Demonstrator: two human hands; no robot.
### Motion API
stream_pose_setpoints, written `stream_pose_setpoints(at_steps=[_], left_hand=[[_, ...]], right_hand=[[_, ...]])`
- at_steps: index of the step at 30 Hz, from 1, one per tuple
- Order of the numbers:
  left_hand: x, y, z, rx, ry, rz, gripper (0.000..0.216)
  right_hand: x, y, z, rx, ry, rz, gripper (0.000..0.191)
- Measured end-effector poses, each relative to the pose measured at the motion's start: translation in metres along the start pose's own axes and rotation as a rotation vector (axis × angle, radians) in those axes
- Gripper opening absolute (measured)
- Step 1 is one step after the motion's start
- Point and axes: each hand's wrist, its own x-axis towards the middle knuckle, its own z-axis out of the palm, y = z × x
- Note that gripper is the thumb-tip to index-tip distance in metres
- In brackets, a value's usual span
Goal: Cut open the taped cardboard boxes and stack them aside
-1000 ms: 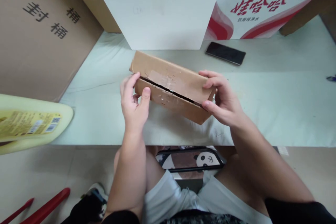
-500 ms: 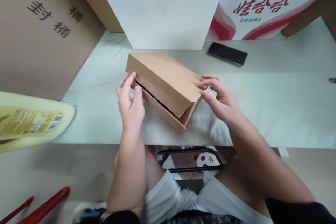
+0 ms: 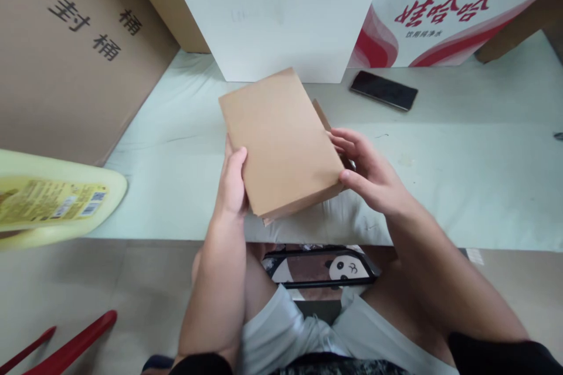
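Note:
A small brown cardboard box (image 3: pixel 281 140) is tilted above the pale green tabletop, its broad plain face turned up toward me. My left hand (image 3: pixel 234 179) grips its left side, thumb lying along the top edge and fingers hidden behind. At the right side, my right hand (image 3: pixel 367 170) has its thumb against the near right corner and its fingers at the side, by a gap. A cardboard flap (image 3: pixel 321 114) sticks out beyond that side. What lies inside the box is hidden.
A black phone (image 3: pixel 383 90) lies at the back right. Behind stand a white box (image 3: pixel 281 17) and a white carton with red lettering (image 3: pixel 444 23). On the left are a big brown carton (image 3: pixel 79 70) and a pale yellow bottle (image 3: pixel 61 199). The table's front edge (image 3: pixel 167 239) is near me.
The cardboard box has been turned and tipped up, so its broad face now shows more. My left hand has shifted right and now grips its side; a flap has come into view at the right.

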Motion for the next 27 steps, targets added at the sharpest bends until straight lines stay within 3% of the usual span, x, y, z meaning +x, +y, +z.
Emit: stream_pose_setpoints(at_steps=[4,8,12,17,22,25,27], left_hand=[[-0.005,0.014,0.004,-0.182,-0.057,-0.327,0.052],[-0.007,0.02,0.011,-0.174,0.106,-0.51,0.049],[-0.005,0.015,0.015,-0.156,0.185,-0.499,0.04],[-0.005,0.004,0.02,-0.195,0.145,-0.475,0.043],[-0.008,-0.001,0.024,-0.267,0.078,-0.53,0.049],[-0.007,-0.006,0.024,-0.145,0.1,-0.544,0.055],[-0.006,-0.009,0.023,-0.013,0.153,-0.434,0.058]], right_hand=[[-0.006,-0.012,-0.003,0.065,0.009,-0.064,0.057],[-0.009,-0.018,-0.004,0.146,0.15,-0.155,0.048],[-0.009,-0.018,-0.006,0.135,0.116,-0.221,0.04],[-0.006,-0.02,-0.007,-0.191,0.079,-0.326,0.045],[-0.003,-0.021,-0.005,-0.303,0.167,-0.371,0.031],[-0.004,-0.02,-0.006,-0.318,0.24,-0.364,0.017],[-0.004,-0.019,-0.006,-0.319,0.229,-0.364,0.012]])
